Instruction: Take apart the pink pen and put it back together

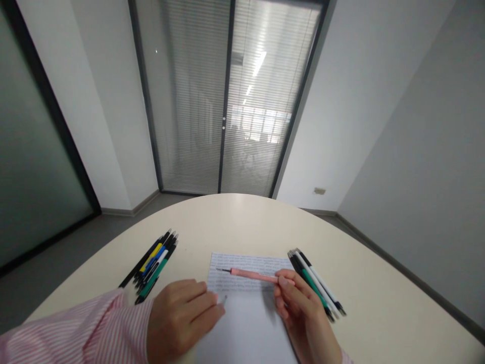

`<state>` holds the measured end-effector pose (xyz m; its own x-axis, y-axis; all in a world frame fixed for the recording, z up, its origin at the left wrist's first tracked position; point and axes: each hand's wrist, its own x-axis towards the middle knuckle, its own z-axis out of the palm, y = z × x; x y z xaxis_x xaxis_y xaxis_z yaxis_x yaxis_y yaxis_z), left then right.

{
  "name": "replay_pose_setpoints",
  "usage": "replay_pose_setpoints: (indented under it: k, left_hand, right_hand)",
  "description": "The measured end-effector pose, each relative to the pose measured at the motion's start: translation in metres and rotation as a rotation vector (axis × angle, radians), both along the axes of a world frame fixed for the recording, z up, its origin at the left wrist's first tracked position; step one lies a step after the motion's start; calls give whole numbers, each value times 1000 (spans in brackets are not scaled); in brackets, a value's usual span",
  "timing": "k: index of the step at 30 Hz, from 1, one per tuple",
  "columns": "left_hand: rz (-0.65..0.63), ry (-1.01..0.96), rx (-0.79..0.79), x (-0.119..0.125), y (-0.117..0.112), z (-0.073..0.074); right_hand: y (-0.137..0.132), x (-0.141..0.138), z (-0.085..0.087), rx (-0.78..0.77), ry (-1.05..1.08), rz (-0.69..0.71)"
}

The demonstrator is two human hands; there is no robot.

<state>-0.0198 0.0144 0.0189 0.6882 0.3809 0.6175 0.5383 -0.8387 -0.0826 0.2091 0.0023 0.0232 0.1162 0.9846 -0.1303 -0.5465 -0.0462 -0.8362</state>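
Pinching the pink pen (246,273) between your fingers, your right hand (301,308) is holding it over the printed paper (242,264), while your left hand (180,316) is resting with fingers pressed together at the paper's edge.

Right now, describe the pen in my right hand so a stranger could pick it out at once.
On the rounded cream table, find the sheet of paper covered in lines of text. Over it sits the pink pen, tip pointing left, held by the right hand. The pen bundles to its left and right hold no other pink one.
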Motion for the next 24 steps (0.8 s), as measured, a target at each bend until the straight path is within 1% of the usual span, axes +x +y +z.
replay_pose_setpoints:
  k: [2,3,9,16,17,18,19,20,23,24]
  left_hand:
    - [42,76,60,2,0,-2]
    - [42,82,87,4,0,-2]
    - [-63,-9,241,9,4,0]
    - [-81,11,228,7,5,3]
    - [-88,-17,201,6,6,3]
    - [-90,-68,140,5,7,4]
    - [-86,-133,41,4,10,4]
    - [-67,-212,-89,3,12,4]
    - [63,-458,-522,1,22,7]
    - [98,-534,-632,0,25,8]
  right_hand:
    - [0,0,0,-3,7,-2]
    - [0,0,0,-3,12,-5]
    - [2,0,-1,5,-6,-8]
    - [1,0,-1,-12,5,-3]
    - [1,0,-1,-13,10,-9]
    - [1,0,-1,-15,17,-15]
    - [1,0,-1,-21,23,-17]
    - [1,0,-1,-25,32,-16]
    - [1,0,-1,-29,57,-2]
    - [1,0,-1,-29,61,7]
